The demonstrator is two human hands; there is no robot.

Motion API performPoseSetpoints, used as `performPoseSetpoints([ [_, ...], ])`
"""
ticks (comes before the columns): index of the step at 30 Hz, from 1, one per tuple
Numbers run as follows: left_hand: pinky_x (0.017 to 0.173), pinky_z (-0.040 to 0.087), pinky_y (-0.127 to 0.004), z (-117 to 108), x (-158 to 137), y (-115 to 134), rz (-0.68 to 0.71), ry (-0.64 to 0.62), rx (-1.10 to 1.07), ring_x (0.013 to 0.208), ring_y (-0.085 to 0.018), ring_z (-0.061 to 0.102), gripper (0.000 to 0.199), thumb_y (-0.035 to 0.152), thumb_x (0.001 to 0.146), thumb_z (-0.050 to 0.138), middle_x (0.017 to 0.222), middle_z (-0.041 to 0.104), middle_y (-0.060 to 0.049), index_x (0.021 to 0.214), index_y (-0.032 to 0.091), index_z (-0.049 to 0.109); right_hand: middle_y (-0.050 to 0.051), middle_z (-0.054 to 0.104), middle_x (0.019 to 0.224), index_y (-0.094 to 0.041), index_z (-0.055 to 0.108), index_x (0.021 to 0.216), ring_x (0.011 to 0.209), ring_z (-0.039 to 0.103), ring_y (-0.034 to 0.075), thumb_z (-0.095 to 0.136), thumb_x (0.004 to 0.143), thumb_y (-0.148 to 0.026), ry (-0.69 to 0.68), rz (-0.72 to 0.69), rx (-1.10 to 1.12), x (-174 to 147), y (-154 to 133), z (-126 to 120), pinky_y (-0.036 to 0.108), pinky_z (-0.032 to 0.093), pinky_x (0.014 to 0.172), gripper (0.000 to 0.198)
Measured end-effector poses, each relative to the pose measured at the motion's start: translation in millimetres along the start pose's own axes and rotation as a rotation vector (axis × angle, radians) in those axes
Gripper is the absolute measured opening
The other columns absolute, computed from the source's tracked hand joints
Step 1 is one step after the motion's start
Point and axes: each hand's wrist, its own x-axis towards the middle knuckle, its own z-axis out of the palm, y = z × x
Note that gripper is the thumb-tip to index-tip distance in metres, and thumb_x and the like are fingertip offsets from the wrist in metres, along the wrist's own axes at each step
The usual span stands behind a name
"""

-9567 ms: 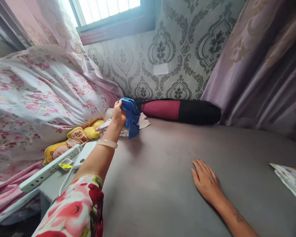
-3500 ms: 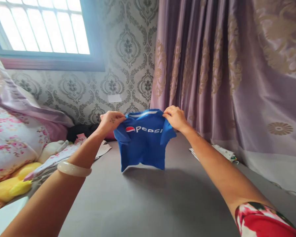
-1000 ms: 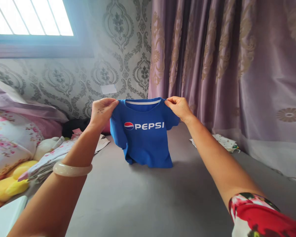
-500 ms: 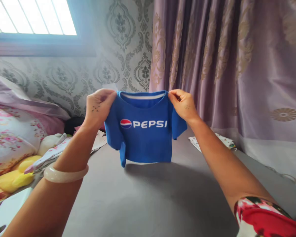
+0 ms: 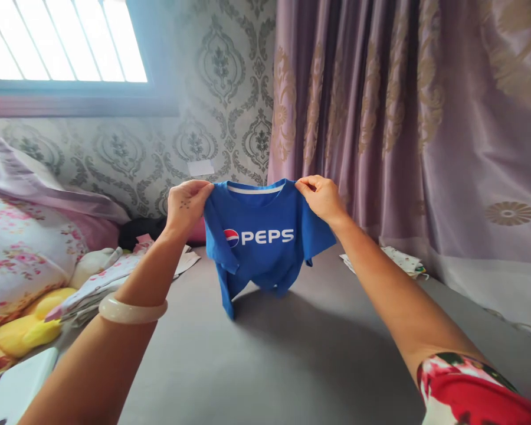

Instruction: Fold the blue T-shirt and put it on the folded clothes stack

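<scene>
A small blue T-shirt (image 5: 261, 260) with a round red, white and blue logo and white lettering hangs upright between my hands above the grey bed surface. My left hand (image 5: 187, 203) pinches its shoulder beside the collar, and my right hand (image 5: 321, 198) pinches the opposite shoulder. The collar stretches between them with its white inner band showing. Both sleeves droop outward. The lower hem is curled and wavy, and the left lower corner hangs lowest. A fold hides the end of the lettering.
Folded clothes (image 5: 106, 274), a yellow plush toy (image 5: 24, 330) and a floral pillow (image 5: 22, 254) lie at the left. A folded printed cloth (image 5: 402, 261) sits at the right, near the purple curtain (image 5: 469, 177). A white object (image 5: 20, 389) stands at the lower left.
Both hands have moved slightly closer together and a little lower in view. The shirt's front, flat before, now has folds, and its hem has curled.
</scene>
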Motion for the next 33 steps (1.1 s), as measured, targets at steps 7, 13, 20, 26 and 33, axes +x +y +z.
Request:
performPoseSetpoints([
  [7,0.052,0.039,-0.022,15.1,-3.0,-3.0,-0.114,0.029,-0.023,0.053,-0.011,0.049,0.021,0.037,0.081,0.059,0.06,0.055,0.003,0.085,0.019,0.068,0.001,0.064,0.07,-0.019,0.069,0.087,0.066,0.058,0.017,0.052,0.092,-0.033,0.0,0.072,-0.141,-2.0,0.6,12.5,0.03,0.043,0.066,0.023],
  [13,0.068,0.045,-0.027,16.2,-9.5,7.0,-0.042,0.125,0.084,0.064,-0.014,0.051,0.01,0.028,0.087,0.054,0.066,0.05,0.003,0.085,0.02,0.06,0.007,0.062,0.094,-0.021,0.062,0.095,0.09,0.059,0.022,0.035,0.102,-0.037,0.068,-0.072,-0.322,-7.4,0.9,22.0,0.033,0.046,0.076,0.032],
  [20,0.096,0.041,-0.04,-13.5,-28.6,30.1,0.261,0.205,0.265,0.098,-0.02,0.051,0.008,0.02,0.092,0.054,0.093,0.047,-0.004,0.093,0.017,0.061,0.007,0.058,0.113,-0.022,0.059,0.113,0.102,0.059,0.022,0.022,0.104,-0.048,0.013,-0.166,-0.458,-24.8,-19.3,-2.0,0.032,0.047,0.075,0.046],
  [26,0.096,0.041,-0.042,-46.0,-44.6,50.7,0.438,0.222,0.479,0.105,-0.02,0.05,0.017,0.023,0.096,0.05,0.096,0.046,-0.006,0.105,0.014,0.061,0.007,0.06,0.117,-0.024,0.061,0.116,0.112,0.057,0.025,0.025,0.102,-0.055,-0.037,-0.209,-0.356,-32.1,-47.0,-36.6,0.034,0.048,0.082,0.049],
  [33,0.098,0.042,-0.046,-83.3,-51.9,93.6,0.519,0.21,0.581,0.115,-0.026,0.052,0.032,0.031,0.098,0.044,0.095,0.046,-0.006,0.109,0.01,0.065,0.007,0.066,0.098,-0.021,0.07,0.106,0.096,0.063,0.022,0.042,0.101,-0.045,-0.037,-0.357,-0.371,-18.6,-82.2,-78.3,0.036,0.046,0.087,0.037],
])
